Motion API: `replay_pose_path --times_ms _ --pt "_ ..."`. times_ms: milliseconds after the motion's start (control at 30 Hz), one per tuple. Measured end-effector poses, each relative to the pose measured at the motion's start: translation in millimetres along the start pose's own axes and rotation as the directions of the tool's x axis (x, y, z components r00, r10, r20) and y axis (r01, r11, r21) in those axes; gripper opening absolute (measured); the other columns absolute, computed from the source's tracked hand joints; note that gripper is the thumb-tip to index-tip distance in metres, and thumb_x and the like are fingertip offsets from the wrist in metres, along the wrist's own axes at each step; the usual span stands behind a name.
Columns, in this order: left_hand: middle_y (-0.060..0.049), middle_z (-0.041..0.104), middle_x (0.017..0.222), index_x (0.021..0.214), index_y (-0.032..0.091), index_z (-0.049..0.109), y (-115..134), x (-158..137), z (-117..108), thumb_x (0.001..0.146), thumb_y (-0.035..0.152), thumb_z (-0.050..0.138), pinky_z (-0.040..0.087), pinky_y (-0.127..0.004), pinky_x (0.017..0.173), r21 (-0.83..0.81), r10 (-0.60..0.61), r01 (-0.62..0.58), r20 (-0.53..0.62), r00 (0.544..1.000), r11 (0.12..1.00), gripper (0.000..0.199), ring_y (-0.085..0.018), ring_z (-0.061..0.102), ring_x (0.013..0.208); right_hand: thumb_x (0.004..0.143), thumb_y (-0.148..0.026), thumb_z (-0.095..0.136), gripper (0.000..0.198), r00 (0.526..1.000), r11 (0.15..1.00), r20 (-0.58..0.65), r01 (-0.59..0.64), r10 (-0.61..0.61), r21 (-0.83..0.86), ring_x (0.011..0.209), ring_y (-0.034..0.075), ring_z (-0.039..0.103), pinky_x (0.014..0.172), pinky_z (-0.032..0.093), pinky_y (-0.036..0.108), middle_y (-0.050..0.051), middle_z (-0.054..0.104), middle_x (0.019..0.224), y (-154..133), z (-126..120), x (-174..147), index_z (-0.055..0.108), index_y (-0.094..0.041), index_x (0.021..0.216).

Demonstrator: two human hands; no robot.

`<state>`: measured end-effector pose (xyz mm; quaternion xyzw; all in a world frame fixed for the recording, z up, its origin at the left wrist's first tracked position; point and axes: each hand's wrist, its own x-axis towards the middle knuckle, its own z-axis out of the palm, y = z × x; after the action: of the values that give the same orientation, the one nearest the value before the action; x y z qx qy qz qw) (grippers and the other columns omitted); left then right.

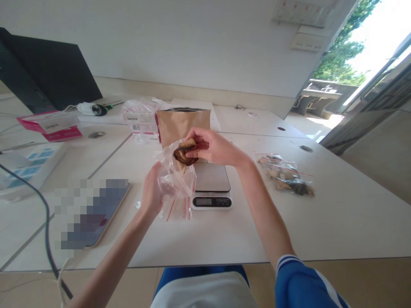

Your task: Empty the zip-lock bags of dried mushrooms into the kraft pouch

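Observation:
My right hand (208, 147) is closed on brown dried pieces (185, 154), which look like dried mushroom slices, at the mouth of a clear zip bag (175, 177). The bag hangs from my left hand (153, 188), whose fingers are wrapped round its side and partly hidden behind the plastic. Below and right of the bag stands a small kitchen scale (212, 179) with a bare metal plate; its display is too small to read. More flat zip bags (178, 209) with red strips lie on the table under the held bag. Behind my hands a brown paper pouch (173, 124) stands upright.
Filled zip bags (287, 175) lie to the right on the table. Left are a phone (99, 214), a white tray (38, 167), pink-and-white boxes (51, 124) and a black monitor (54, 68). A dark cable (47, 222) crosses the table's left front edge. Wrapped boxes (143, 122) stand beside the pouch.

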<state>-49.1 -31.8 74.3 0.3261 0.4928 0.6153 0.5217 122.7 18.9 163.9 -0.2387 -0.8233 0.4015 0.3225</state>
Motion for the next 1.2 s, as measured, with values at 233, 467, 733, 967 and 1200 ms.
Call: replay_pose_path --times_ms 233,467,733,967,1200 --pt "-0.007 0.071 0.080 0.102 0.012 0.059 -4 12 -23 0.073 0.040 0.055 0.042 -0.021 0.036 0.097 -0.114 0.110 0.041 0.993 0.989 0.041 -0.008 0.051 0.035 0.075 -0.020 0.069 0.024 0.948 0.991 -0.317 0.030 0.014 0.133 0.089 0.015 0.060 0.086 0.049 0.035 -0.001 0.058 0.086 11 -5 16 0.046 -0.020 0.084" --pt "-0.003 0.068 0.069 0.093 0.013 0.061 -39 30 -39 0.073 0.034 0.053 0.053 -0.031 0.047 0.114 -0.213 0.217 -0.043 0.976 0.969 0.029 -0.012 0.054 0.039 0.081 -0.025 0.063 0.020 0.830 0.995 -0.548 0.098 -0.099 -0.032 0.096 0.016 0.062 0.093 0.048 0.035 0.003 0.061 0.094 44 -32 64 0.044 -0.021 0.088" --pt "-0.002 0.067 0.068 0.090 0.014 0.063 -43 31 -41 0.073 0.039 0.055 0.051 -0.030 0.042 0.141 -0.207 0.212 -0.050 0.977 0.967 0.032 -0.015 0.058 0.044 0.085 -0.021 0.055 0.015 0.814 0.897 -0.514 0.018 -0.270 -0.442 0.093 0.019 0.061 0.089 0.048 0.037 0.003 0.060 0.093 68 -55 79 0.047 -0.022 0.097" --pt "-0.002 0.068 0.065 0.086 0.015 0.062 -38 25 -34 0.072 0.037 0.055 0.047 -0.026 0.038 0.178 -0.186 0.202 -0.100 0.977 0.963 0.027 -0.012 0.053 0.037 0.084 -0.014 0.049 0.015 0.813 0.829 -0.480 0.006 -0.330 -0.560 0.090 0.016 0.057 0.087 0.045 0.032 0.002 0.059 0.091 51 -56 90 0.046 -0.021 0.097" --pt "-0.001 0.067 0.061 0.089 0.013 0.061 -29 14 -29 0.068 0.044 0.058 0.042 -0.022 0.035 0.009 -0.090 0.090 -0.059 0.994 0.996 0.037 -0.011 0.052 0.038 0.075 -0.006 0.055 0.016 0.971 0.825 -0.176 0.036 -0.162 -0.563 0.077 0.015 0.056 0.077 0.045 0.030 0.000 0.062 0.078 44 -74 103 0.054 -0.018 0.085"
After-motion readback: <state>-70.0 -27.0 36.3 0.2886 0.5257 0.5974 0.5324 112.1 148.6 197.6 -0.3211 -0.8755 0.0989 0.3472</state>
